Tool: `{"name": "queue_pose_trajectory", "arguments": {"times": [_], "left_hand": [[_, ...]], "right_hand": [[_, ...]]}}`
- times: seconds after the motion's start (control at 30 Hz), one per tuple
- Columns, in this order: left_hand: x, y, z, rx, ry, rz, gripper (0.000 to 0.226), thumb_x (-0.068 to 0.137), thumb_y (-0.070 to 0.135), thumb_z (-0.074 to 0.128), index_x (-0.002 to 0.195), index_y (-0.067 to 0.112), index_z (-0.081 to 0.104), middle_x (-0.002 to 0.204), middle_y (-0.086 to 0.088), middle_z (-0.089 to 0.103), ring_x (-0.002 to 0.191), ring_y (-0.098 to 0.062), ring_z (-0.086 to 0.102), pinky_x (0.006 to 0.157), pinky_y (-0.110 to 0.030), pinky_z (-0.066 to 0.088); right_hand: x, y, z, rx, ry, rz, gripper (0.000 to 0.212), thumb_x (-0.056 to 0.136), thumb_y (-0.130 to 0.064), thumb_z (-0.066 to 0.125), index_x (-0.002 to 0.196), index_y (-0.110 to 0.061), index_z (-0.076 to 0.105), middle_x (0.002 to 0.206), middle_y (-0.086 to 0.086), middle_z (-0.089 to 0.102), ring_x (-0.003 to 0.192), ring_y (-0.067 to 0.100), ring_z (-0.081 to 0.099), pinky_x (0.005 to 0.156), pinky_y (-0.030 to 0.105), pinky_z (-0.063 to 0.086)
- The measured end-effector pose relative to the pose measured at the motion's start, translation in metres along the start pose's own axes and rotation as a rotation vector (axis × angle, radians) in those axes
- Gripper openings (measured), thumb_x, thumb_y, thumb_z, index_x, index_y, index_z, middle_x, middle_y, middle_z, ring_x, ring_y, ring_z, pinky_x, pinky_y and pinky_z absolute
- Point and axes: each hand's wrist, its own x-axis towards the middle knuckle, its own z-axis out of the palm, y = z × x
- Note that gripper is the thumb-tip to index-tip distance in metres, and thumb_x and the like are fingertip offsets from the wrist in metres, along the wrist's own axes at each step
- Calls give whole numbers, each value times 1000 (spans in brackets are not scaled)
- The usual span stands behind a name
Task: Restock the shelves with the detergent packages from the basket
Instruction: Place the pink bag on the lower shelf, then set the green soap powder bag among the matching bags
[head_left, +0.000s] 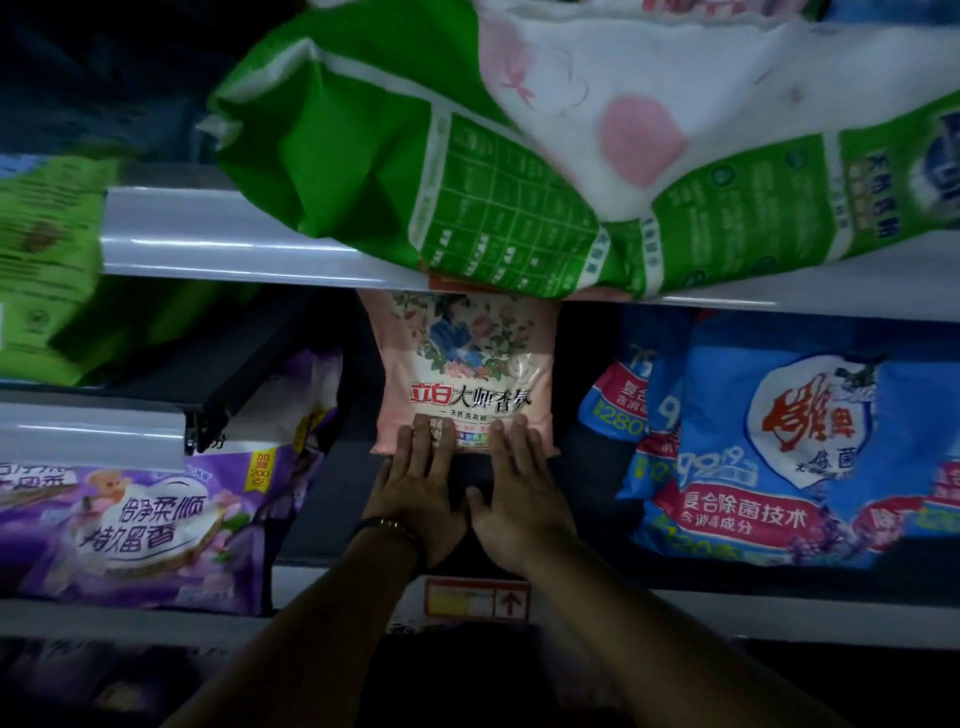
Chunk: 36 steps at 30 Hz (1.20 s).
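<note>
Dim store shelves fill the view; a big green bag overhangs the upper edge and, I'd judge, could slide down if bumped. Below it the pink detergent package sits deep in the lower shelf, just beyond the left hand and right hand, whose flat, straight fingers press its bottom edge.

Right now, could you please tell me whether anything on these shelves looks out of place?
Yes: the green bag on the upper shelf lies askew, its lower edge sagging over the shelf's front rail, just above the pink bag.
</note>
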Motion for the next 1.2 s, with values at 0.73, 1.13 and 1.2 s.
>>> {"name": "queue_pose_trajectory", "arguments": {"times": [0.73,1.13,1.2], "left_hand": [[-213,108,-258,188,686,556,30,77,29,66,106,24,62,103,-1,58,96,-28,55,77,-42,50],[-172,183,-340,361,491,292,131,70,84,69,166,31,-3,174,-17,5,159,-45,6,125,-62,22],[-156,192,-340,349,392,246,139,66,92,64,159,41,-26,174,-14,-15,158,-49,-11,124,-70,10]], "right_hand": [[-203,-89,-232,431,289,-3,21,94,-28,67,114,-26,67,111,-6,75,104,18,71,89,35,58],[-213,-64,-345,1351,270,458,44,96,-40,74,124,-9,62,113,18,70,97,40,71,67,41,60],[-206,-61,-352,1376,255,486,41,97,-47,71,117,-12,63,112,19,72,97,41,72,71,43,61]]}}
